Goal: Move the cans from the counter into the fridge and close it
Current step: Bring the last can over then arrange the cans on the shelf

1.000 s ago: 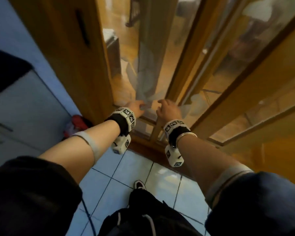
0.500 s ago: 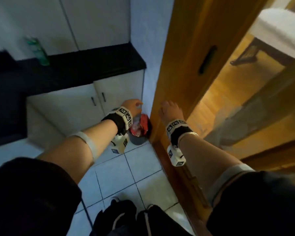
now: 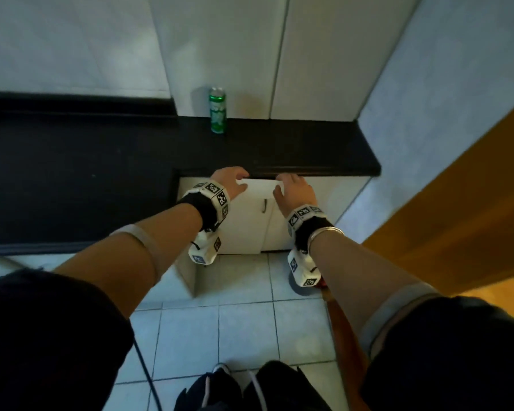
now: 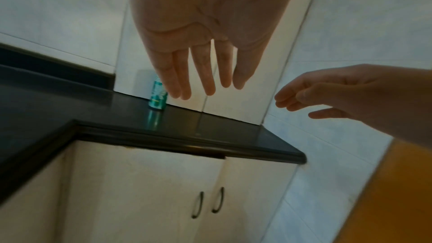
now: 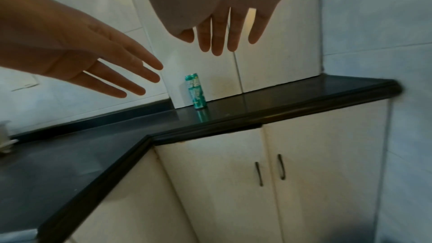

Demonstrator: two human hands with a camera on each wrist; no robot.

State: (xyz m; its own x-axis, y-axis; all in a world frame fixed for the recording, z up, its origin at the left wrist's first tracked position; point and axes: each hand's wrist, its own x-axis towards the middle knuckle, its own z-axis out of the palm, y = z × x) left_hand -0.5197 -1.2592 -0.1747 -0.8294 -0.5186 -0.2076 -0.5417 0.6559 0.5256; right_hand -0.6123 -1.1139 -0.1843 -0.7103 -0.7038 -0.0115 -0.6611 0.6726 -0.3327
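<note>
One tall green can point(image 3: 217, 110) stands upright at the back of the black counter point(image 3: 294, 149), against the white cupboard doors; it also shows in the left wrist view point(image 4: 158, 97) and the right wrist view point(image 5: 196, 91). My left hand point(image 3: 231, 180) and right hand point(image 3: 291, 189) hover side by side in front of the counter's front edge, both empty, with fingers straight or relaxed. In its wrist view the left hand point(image 4: 203, 73) spreads its fingers toward the can; the right hand point(image 5: 222, 32) does the same. No fridge is in view.
White cabinet doors with dark handles point(image 3: 264, 205) sit under the counter. A wooden door frame point(image 3: 469, 203) stands at the right. White tiled floor point(image 3: 244, 330) lies below, with my dark shoes point(image 3: 250, 387) on it. The counter runs on to the left point(image 3: 72, 179).
My view has swung left from the glazed wooden door to the counter, bringing the green can to the middle. Both hands stay raised and empty.
</note>
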